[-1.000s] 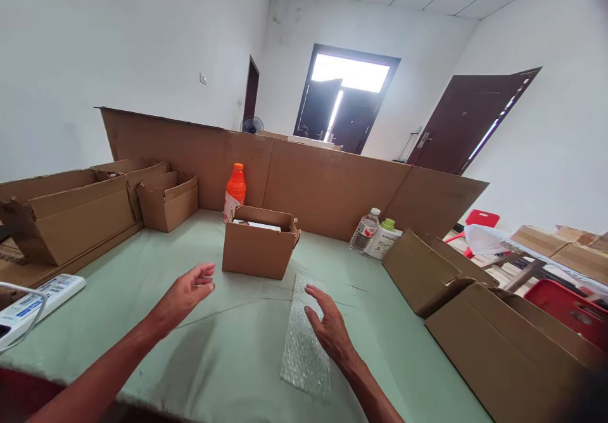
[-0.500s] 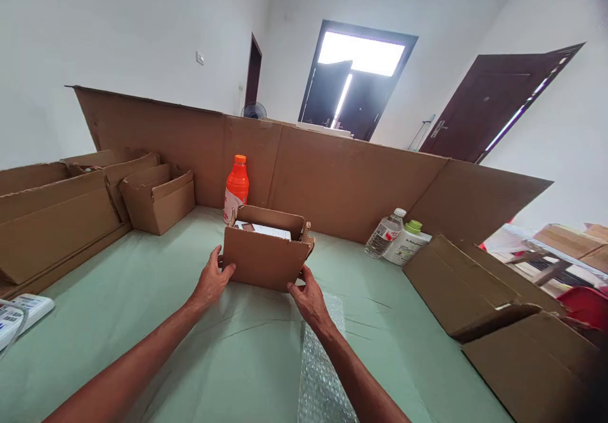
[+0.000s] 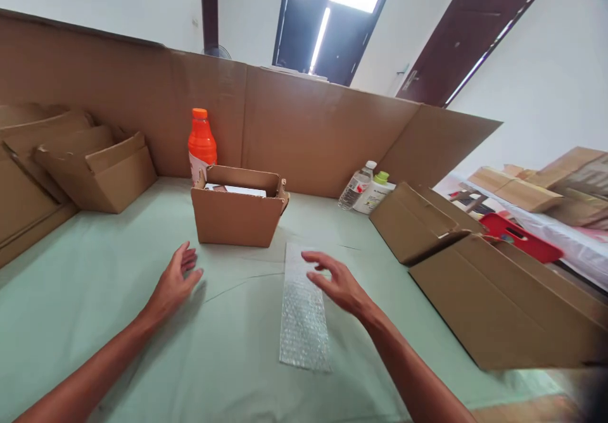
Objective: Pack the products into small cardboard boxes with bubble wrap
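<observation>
A small brown cardboard box (image 3: 237,219) with an uncovered top stands on the green-covered table (image 3: 228,353). Something flat and white (image 3: 237,190) sits inside it, mostly hidden by the front wall. My left hand (image 3: 177,278) is empty, fingers apart, in front of the box's left corner without touching it. Over the right edge of a strip of bubble wrap (image 3: 304,321) hovers my right hand (image 3: 339,284), also empty, thumb and fingers spread. The strip lies flat, running from near the box toward me.
An orange bottle (image 3: 202,139) stands behind the box. A clear plastic bottle (image 3: 357,186) and a white green-capped container (image 3: 375,195) are at the back right. Cardboard boxes flank both sides, left (image 3: 124,173) and right (image 3: 503,303). A cardboard wall (image 3: 313,132) spans the back.
Both hands have let go of the cardboard box and drawn back from it, apart from each other. The camera view has tilted down and turned right, showing more of the bubble wrap.
</observation>
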A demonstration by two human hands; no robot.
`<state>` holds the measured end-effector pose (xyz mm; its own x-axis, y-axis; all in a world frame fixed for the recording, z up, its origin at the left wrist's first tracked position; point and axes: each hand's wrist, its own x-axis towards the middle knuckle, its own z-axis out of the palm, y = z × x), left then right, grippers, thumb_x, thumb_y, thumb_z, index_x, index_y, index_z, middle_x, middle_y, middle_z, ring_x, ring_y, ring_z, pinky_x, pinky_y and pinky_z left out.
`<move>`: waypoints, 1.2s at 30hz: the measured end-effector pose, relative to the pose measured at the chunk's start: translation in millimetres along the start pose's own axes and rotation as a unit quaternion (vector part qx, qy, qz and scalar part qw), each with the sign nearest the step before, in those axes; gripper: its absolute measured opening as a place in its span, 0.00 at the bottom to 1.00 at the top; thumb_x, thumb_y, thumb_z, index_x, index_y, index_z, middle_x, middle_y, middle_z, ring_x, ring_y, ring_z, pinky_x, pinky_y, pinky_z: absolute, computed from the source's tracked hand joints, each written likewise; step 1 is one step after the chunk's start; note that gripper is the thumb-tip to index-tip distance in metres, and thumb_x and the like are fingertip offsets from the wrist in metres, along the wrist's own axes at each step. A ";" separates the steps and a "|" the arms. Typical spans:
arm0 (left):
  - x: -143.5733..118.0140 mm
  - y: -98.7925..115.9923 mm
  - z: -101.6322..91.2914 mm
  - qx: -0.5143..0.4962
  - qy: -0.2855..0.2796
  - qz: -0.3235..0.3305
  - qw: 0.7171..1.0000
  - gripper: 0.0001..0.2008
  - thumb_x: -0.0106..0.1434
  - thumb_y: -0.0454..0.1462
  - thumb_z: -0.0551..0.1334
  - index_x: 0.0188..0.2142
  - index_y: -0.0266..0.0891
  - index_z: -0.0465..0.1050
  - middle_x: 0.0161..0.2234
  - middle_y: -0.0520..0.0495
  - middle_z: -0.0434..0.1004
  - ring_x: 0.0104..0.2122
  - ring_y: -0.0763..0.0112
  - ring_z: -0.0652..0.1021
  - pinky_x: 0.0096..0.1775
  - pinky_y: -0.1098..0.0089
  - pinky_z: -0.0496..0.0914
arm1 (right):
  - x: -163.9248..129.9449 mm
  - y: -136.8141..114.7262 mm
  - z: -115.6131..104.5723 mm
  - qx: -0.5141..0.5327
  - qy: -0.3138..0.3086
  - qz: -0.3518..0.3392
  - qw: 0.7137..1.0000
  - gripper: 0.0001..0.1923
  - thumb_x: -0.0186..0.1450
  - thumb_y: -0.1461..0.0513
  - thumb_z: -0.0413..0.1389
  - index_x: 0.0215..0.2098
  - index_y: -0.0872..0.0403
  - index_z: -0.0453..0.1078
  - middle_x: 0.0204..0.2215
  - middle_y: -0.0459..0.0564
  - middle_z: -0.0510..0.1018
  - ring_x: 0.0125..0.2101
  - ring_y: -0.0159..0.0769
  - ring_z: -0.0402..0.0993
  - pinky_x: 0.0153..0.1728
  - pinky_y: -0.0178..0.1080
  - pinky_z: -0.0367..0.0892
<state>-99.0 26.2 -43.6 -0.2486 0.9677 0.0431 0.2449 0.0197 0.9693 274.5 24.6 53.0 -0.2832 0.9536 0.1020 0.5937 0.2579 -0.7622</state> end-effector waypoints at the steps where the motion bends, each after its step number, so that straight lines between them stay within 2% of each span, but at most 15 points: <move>1: -14.2 -5.5 -6.8 0.025 -0.012 0.014 1.000 0.37 0.59 0.44 0.62 0.67 0.39 0.55 0.62 0.33 0.68 0.58 0.53 0.73 0.59 0.50 0.67 | -27.9 1.7 -7.8 -0.039 -0.044 -0.015 0.998 0.20 0.65 0.57 0.57 0.55 0.46 0.73 0.58 0.52 0.75 0.58 0.47 0.70 0.58 0.53 0.66; 4: -51.2 -18.9 -19.9 0.147 -0.052 0.093 0.983 0.27 0.62 0.46 0.59 0.60 0.45 0.68 0.59 0.40 0.72 0.57 0.52 0.75 0.56 0.51 0.72 | -100.7 6.9 -6.6 -0.150 -0.141 -0.065 0.976 0.31 0.62 0.56 0.62 0.63 0.45 0.66 0.65 0.54 0.67 0.63 0.51 0.64 0.62 0.55 0.62; 6: -68.9 -21.7 -15.9 0.202 -0.081 0.188 0.958 0.22 0.63 0.44 0.59 0.57 0.49 0.72 0.60 0.44 0.73 0.59 0.53 0.74 0.56 0.54 0.73 | -126.7 11.1 10.9 -0.218 -0.129 -0.091 0.963 0.33 0.61 0.59 0.62 0.64 0.48 0.65 0.66 0.58 0.66 0.63 0.53 0.63 0.61 0.56 0.63; 10: -93.7 -4.0 21.2 0.228 -0.188 0.362 0.884 0.31 0.60 0.32 0.59 0.62 0.55 0.66 0.64 0.47 0.68 0.63 0.53 0.69 0.60 0.51 0.69 | -125.2 16.8 43.5 -0.264 0.006 -0.155 0.952 0.16 0.66 0.69 0.52 0.49 0.51 0.73 0.53 0.57 0.79 0.52 0.46 0.75 0.51 0.50 0.71; 13: -112.4 23.7 50.2 0.211 -0.256 0.411 0.849 0.47 0.51 0.27 0.59 0.69 0.53 0.52 0.66 0.45 0.65 0.63 0.51 0.68 0.59 0.50 0.70 | -114.0 8.0 46.6 -0.189 0.041 -0.168 0.967 0.14 0.69 0.69 0.49 0.46 0.50 0.73 0.40 0.51 0.83 0.40 0.39 0.78 0.42 0.43 0.72; 15: -124.7 40.6 60.0 0.186 -0.285 0.401 0.850 0.51 0.49 0.27 0.61 0.70 0.53 0.46 0.64 0.43 0.67 0.61 0.52 0.71 0.58 0.52 0.72 | -113.0 -4.4 44.0 -0.119 0.014 -0.120 0.986 0.12 0.72 0.65 0.49 0.46 0.49 0.74 0.38 0.49 0.83 0.37 0.38 0.77 0.42 0.41 0.71; 18: -137.9 56.7 60.9 0.149 -0.257 0.333 0.895 0.44 0.57 0.30 0.62 0.69 0.53 0.47 0.53 0.43 0.76 0.51 0.58 0.78 0.51 0.56 0.76 | -113.0 -22.1 40.2 -0.017 -0.060 -0.024 0.998 0.12 0.72 0.58 0.51 0.41 0.49 0.76 0.35 0.48 0.82 0.36 0.37 0.76 0.41 0.39 0.69; 20: -141.6 62.5 57.1 0.142 -0.218 0.295 0.919 0.37 0.60 0.32 0.63 0.66 0.50 0.53 0.49 0.43 0.76 0.46 0.60 0.78 0.47 0.58 0.77 | -108.8 -27.8 39.0 0.069 -0.118 0.024 0.990 0.13 0.71 0.55 0.52 0.37 0.50 0.76 0.31 0.46 0.79 0.33 0.36 0.73 0.37 0.36 0.67; 22: -141.4 66.6 54.7 0.142 -0.203 0.277 0.928 0.35 0.59 0.34 0.64 0.65 0.48 0.57 0.52 0.41 0.73 0.49 0.58 0.77 0.49 0.57 0.75 | -101.8 -27.8 39.0 0.150 -0.162 0.053 0.974 0.15 0.69 0.52 0.53 0.33 0.52 0.74 0.27 0.45 0.76 0.30 0.34 0.70 0.33 0.35 0.64; 25: -135.0 69.7 61.2 0.133 -0.239 0.242 0.931 0.37 0.57 0.34 0.64 0.65 0.45 0.58 0.57 0.39 0.70 0.55 0.57 0.74 0.54 0.57 0.72 | -91.7 -20.9 40.5 0.207 -0.190 0.074 0.957 0.17 0.67 0.49 0.55 0.31 0.53 0.73 0.26 0.44 0.72 0.29 0.32 0.66 0.31 0.34 0.61; 27: -128.2 69.4 72.4 0.132 -0.283 0.191 0.931 0.33 0.58 0.35 0.61 0.64 0.43 0.60 0.50 0.43 0.77 0.47 0.62 0.78 0.48 0.62 0.74 | -88.8 -14.6 41.9 0.217 -0.198 0.086 0.952 0.18 0.66 0.48 0.55 0.31 0.54 0.73 0.25 0.43 0.72 0.27 0.32 0.66 0.30 0.34 0.60; 29: -121.2 67.8 85.4 0.147 -0.311 0.139 0.929 0.28 0.61 0.36 0.58 0.62 0.42 0.64 0.38 0.48 0.79 0.35 0.67 0.78 0.39 0.68 0.72 | -91.5 -9.1 42.7 0.186 -0.167 0.096 0.964 0.16 0.67 0.50 0.54 0.33 0.54 0.74 0.26 0.45 0.74 0.27 0.33 0.68 0.29 0.34 0.62; 32: -113.4 64.9 100.6 0.202 -0.312 0.105 0.923 0.26 0.62 0.36 0.56 0.61 0.42 0.65 0.30 0.52 0.78 0.30 0.68 0.77 0.34 0.70 0.68 | -107.6 -6.5 42.9 0.021 0.008 0.061 0.998 0.11 0.69 0.56 0.53 0.43 0.51 0.75 0.35 0.50 0.80 0.35 0.39 0.75 0.33 0.38 0.68; 34: -110.4 63.6 106.6 0.243 -0.314 0.101 0.912 0.29 0.61 0.37 0.56 0.63 0.42 0.63 0.31 0.51 0.79 0.31 0.65 0.77 0.34 0.68 0.67 | -123.0 -9.9 44.5 -0.095 0.118 -0.016 0.988 0.11 0.69 0.61 0.54 0.48 0.50 0.73 0.39 0.52 0.81 0.39 0.42 0.76 0.39 0.42 0.70; 36: -108.6 62.7 110.5 0.272 -0.325 0.101 0.900 0.31 0.62 0.37 0.56 0.65 0.43 0.60 0.32 0.50 0.80 0.32 0.62 0.79 0.35 0.67 0.68 | -136.6 -15.2 50.0 -0.161 0.126 -0.097 0.974 0.13 0.67 0.64 0.55 0.51 0.50 0.71 0.42 0.53 0.80 0.42 0.43 0.76 0.43 0.45 0.69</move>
<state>46.9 -49.9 -14.3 0.4101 0.9045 -0.1171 0.6904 -0.2240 0.6879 266.5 -117.3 18.7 -0.2438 0.8795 0.4086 0.7644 0.4336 -0.4772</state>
